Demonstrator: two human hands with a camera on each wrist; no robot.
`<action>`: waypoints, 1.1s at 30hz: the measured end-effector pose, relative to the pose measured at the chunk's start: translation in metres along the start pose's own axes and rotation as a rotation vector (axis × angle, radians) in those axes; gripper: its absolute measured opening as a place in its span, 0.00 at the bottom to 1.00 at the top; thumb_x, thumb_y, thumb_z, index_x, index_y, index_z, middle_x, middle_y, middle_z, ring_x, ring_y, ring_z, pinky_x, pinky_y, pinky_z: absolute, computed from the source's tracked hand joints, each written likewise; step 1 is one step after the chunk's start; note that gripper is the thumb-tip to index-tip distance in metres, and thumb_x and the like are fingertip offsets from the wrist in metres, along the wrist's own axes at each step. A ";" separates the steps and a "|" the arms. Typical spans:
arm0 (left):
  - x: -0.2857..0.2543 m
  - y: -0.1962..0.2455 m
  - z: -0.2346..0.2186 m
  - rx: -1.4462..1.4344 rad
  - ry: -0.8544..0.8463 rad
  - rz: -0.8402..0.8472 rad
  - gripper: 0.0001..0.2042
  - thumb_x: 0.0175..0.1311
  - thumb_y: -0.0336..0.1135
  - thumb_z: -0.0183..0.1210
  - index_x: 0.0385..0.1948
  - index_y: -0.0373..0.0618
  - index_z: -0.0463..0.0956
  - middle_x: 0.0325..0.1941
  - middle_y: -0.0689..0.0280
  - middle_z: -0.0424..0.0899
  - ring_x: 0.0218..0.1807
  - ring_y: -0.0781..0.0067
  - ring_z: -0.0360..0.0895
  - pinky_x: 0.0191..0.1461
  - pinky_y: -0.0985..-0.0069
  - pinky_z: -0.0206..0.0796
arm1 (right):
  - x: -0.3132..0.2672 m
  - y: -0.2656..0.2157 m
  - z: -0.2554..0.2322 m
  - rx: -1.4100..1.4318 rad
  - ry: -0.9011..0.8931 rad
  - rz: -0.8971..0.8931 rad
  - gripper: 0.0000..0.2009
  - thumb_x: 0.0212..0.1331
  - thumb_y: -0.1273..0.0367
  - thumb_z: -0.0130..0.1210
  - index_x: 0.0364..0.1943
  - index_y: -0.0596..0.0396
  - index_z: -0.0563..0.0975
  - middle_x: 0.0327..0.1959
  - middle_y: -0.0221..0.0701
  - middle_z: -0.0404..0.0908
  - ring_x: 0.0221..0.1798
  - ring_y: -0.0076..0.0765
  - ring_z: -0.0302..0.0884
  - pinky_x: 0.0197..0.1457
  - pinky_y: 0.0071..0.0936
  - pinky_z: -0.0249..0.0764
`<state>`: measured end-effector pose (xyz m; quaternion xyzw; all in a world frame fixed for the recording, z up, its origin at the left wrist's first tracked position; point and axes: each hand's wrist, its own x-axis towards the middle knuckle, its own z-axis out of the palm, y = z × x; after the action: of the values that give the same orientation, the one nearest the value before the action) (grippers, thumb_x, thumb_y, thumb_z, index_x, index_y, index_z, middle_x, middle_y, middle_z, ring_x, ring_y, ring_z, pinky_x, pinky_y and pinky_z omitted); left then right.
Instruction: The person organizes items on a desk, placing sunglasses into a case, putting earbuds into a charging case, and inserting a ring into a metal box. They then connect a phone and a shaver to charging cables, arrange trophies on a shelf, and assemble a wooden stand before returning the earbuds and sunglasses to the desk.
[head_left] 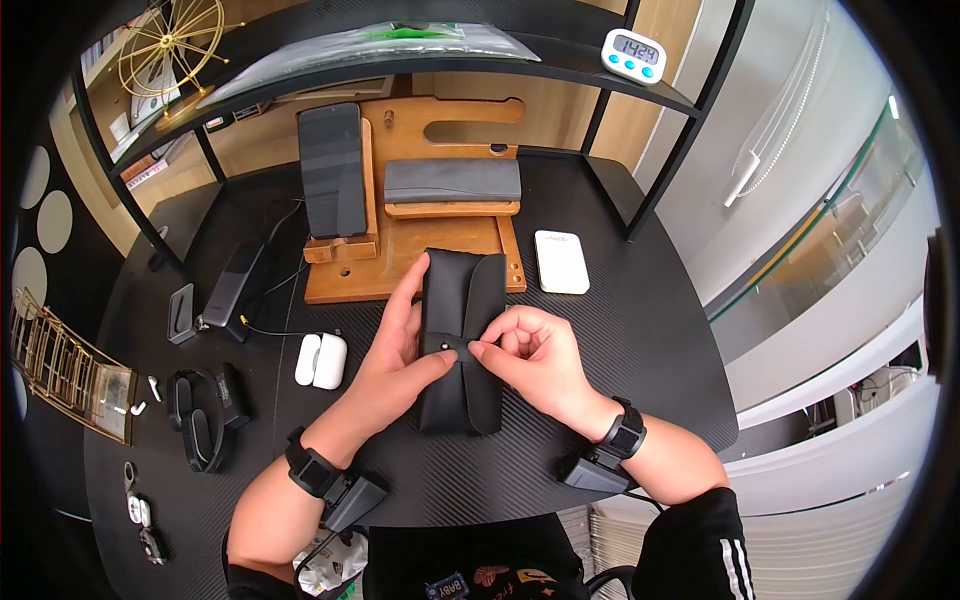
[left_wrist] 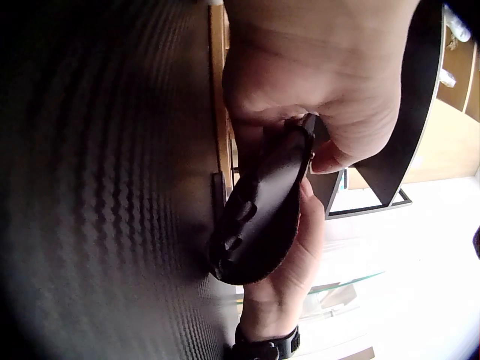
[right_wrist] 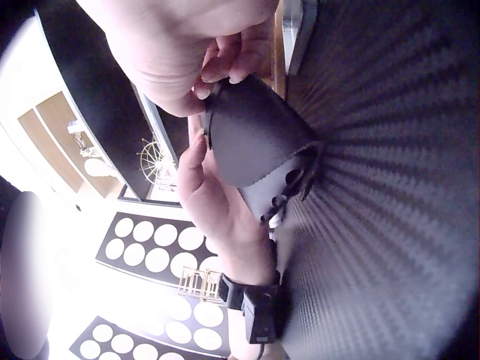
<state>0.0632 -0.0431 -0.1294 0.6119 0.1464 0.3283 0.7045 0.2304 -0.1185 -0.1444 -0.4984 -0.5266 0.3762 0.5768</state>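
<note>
A soft black leather pouch [head_left: 462,400], shaped like a glasses case, is held upright lengthwise between the two hands in the head view. Across its middle runs a narrow strap [head_left: 460,342] with a small metal stud. My left hand [head_left: 392,358] grips the pouch's left side, its thumb over the front beside the stud. With thumb and index finger, my right hand [head_left: 543,362] pinches at the strap near the right edge. The left wrist view shows the rounded end of the pouch [left_wrist: 262,214]; in the right wrist view its flap [right_wrist: 259,131] faces the camera.
Behind the pouch stands a wooden stand [head_left: 410,255] bearing a phone [head_left: 335,175] and a grey case [head_left: 452,180]. A white power bank [head_left: 562,262] lies right, a white earbud case [head_left: 321,361] left. A shelf [head_left: 560,75] with a timer [head_left: 634,56] spans the back.
</note>
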 end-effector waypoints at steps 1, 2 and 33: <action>0.000 0.000 0.000 0.000 0.000 0.000 0.42 0.53 0.14 0.46 0.69 0.51 0.35 0.64 0.57 0.61 0.63 0.71 0.62 0.63 0.76 0.54 | 0.000 0.000 0.001 0.016 0.012 0.000 0.04 0.53 0.78 0.58 0.27 0.55 0.74 0.13 0.13 0.65 0.17 0.04 0.54 0.20 0.09 0.49; 0.001 -0.001 0.000 0.020 -0.002 0.013 0.42 0.53 0.14 0.48 0.69 0.51 0.35 0.63 0.57 0.61 0.63 0.72 0.62 0.63 0.76 0.55 | 0.000 0.000 0.001 0.031 0.023 0.000 0.04 0.53 0.77 0.59 0.26 0.56 0.75 0.12 0.12 0.64 0.16 0.05 0.53 0.20 0.10 0.48; 0.002 0.001 -0.002 -0.183 0.167 -0.024 0.36 0.54 0.16 0.55 0.66 0.43 0.48 0.54 0.57 0.72 0.52 0.73 0.73 0.53 0.78 0.69 | -0.001 -0.006 0.005 0.201 -0.031 0.015 0.16 0.58 0.76 0.54 0.50 0.61 0.67 0.39 0.28 0.79 0.38 0.13 0.75 0.41 0.13 0.72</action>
<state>0.0632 -0.0399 -0.1282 0.5137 0.1814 0.3816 0.7467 0.2247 -0.1198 -0.1392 -0.4361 -0.4914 0.4390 0.6129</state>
